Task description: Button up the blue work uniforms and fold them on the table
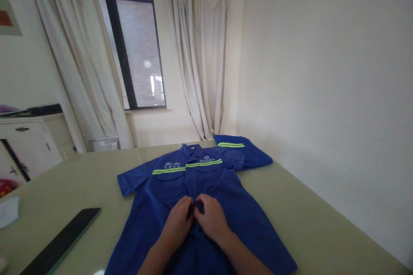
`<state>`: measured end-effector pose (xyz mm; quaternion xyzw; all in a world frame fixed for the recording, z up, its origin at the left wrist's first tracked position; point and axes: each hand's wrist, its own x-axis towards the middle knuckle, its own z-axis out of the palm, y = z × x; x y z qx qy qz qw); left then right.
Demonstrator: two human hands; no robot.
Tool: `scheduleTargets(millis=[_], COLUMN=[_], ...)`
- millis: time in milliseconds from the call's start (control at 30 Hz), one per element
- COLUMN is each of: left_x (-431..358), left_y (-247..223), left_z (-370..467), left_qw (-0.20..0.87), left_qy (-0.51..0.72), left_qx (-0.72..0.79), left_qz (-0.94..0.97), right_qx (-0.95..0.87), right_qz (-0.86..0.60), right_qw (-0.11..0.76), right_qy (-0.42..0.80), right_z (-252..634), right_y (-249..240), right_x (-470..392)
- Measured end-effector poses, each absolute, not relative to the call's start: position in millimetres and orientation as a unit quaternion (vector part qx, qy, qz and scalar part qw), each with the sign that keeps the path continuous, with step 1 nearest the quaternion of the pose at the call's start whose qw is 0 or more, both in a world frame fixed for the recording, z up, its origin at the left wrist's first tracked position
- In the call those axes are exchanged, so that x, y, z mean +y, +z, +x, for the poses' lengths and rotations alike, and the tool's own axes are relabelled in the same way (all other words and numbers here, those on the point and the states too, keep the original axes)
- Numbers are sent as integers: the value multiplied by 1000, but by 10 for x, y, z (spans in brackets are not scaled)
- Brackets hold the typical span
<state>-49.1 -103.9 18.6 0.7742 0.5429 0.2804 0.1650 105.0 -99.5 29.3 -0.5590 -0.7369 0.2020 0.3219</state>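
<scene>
A blue short-sleeved work shirt (171,187) with yellow-green reflective stripes and white print on the chest lies spread on the pale green table, its collar pointing away from me. My left hand (180,219) and my right hand (210,217) meet at the middle of the shirt's front, below the chest pockets. Both are closed in a pinch on the front placket, and a small fold of blue cloth rises between the fingertips. Any button there is hidden by the fingers.
Another folded blue garment (254,154) lies at the table's far right, touching the shirt's sleeve. A long black flat object (63,240) and a white cloth or paper (9,212) are on the table (80,184) at left. A wall borders the right side.
</scene>
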Motion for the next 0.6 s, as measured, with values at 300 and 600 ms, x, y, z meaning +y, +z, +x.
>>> scheduleTargets(millis=[300,600], left_x=[-1042,-1085], left_y=[146,184], left_z=[-465,-425], left_qw=[171,166], left_qy=[288,276], left_qx=[540,561], left_qz=[772,763], right_qx=[-734,-714], right_qz=[-575,-567], right_qw=[314,353], right_qy=[179,211], right_z=[1073,1055], right_y=[300,320], right_x=[-988,-992])
